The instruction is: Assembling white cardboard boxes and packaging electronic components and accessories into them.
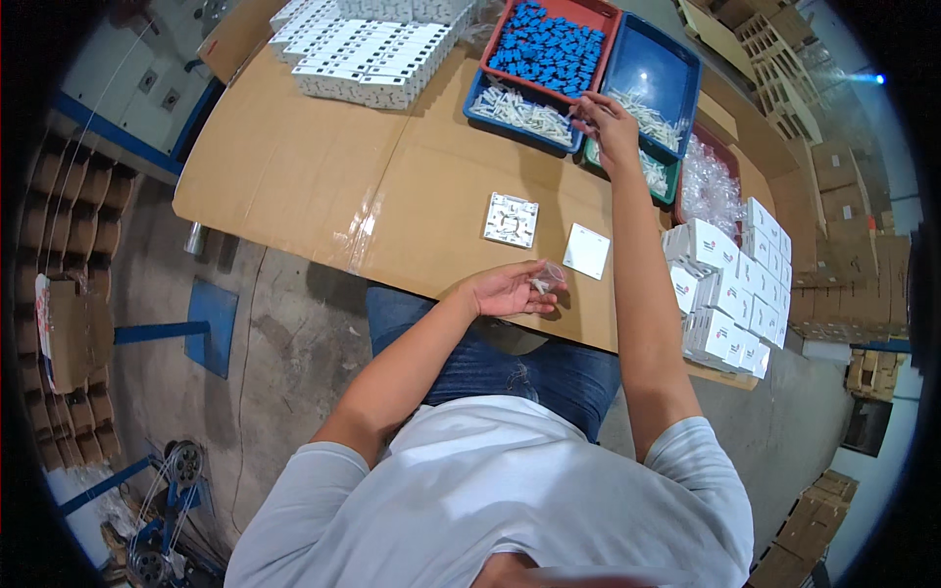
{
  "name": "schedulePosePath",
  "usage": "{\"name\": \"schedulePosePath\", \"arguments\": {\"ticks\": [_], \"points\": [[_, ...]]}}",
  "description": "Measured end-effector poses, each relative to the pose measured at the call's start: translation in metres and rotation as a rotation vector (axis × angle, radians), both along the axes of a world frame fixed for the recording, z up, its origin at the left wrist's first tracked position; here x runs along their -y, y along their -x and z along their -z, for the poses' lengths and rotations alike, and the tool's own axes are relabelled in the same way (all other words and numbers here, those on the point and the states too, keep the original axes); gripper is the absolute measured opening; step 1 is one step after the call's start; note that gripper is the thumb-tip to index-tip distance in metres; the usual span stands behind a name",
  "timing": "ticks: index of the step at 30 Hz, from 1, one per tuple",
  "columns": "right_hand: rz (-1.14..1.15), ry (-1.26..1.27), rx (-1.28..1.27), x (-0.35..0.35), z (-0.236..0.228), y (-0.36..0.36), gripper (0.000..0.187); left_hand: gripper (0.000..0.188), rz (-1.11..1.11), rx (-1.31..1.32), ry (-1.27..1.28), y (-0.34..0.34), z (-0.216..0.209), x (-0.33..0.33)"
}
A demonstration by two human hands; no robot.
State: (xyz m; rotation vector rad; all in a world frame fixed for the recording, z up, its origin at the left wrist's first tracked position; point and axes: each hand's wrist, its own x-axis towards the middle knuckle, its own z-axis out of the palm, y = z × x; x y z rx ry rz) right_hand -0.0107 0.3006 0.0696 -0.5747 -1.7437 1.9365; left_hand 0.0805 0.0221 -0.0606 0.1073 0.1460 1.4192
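Near the table's front edge, my left hand (512,290) is palm up with curled fingers, holding a small clear plastic bag (553,273) with white bits in it. My right hand (608,127) is stretched out over the parts trays, its fingers bent together; what they hold, if anything, is too small to make out. Below it are a blue tray of white plugs (518,114) and a green tray of white pieces (655,174). A white square frame with a moulded inner side (511,219) lies on the cardboard tabletop (294,186). To its right is a flat white square plate (586,251).
A red tray of blue parts (547,47) stands at the back, beside a larger blue tray (652,64). Crumpled clear bags (708,171) fill another tray. White boxes (730,284) are stacked at the right edge. Rows of white units (368,59) stand back left.
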Motion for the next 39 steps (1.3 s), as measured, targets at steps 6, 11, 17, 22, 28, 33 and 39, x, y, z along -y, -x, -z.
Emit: {"name": "schedulePosePath", "arguments": {"ticks": [6, 11, 17, 22, 28, 33, 39], "points": [[-0.124, 0.066, -0.101, 0.038, -0.060, -0.087, 0.024, 0.048, -0.298, -0.066, 0.102, -0.005, -0.028, 0.001], [-0.009, -0.156, -0.090, 0.086, -0.095, -0.159, 0.015, 0.048, -0.514, -0.003, 0.169, -0.004, -0.100, 0.004], [-0.039, -0.207, -0.130, 0.120, -0.076, -0.187, 0.014, 0.051, -0.545, -0.317, 0.239, -0.016, -0.134, 0.011], [-0.117, -0.395, -0.037, 0.123, -0.078, -0.190, 0.017, 0.053, -0.539, -0.362, 0.263, -0.023, -0.137, 0.015], [-0.018, -0.273, -0.241, 0.129, -0.076, -0.189, 0.016, 0.049, -0.496, -0.337, 0.236, -0.023, -0.131, 0.012], [-0.022, -0.389, -0.134, 0.130, -0.075, -0.190, 0.015, 0.051, -0.488, -0.281, 0.216, -0.024, -0.131, 0.010], [-0.177, -0.414, -0.058, 0.127, -0.068, -0.192, 0.011, 0.047, -0.475, -0.168, 0.176, -0.024, -0.130, 0.008]]}}
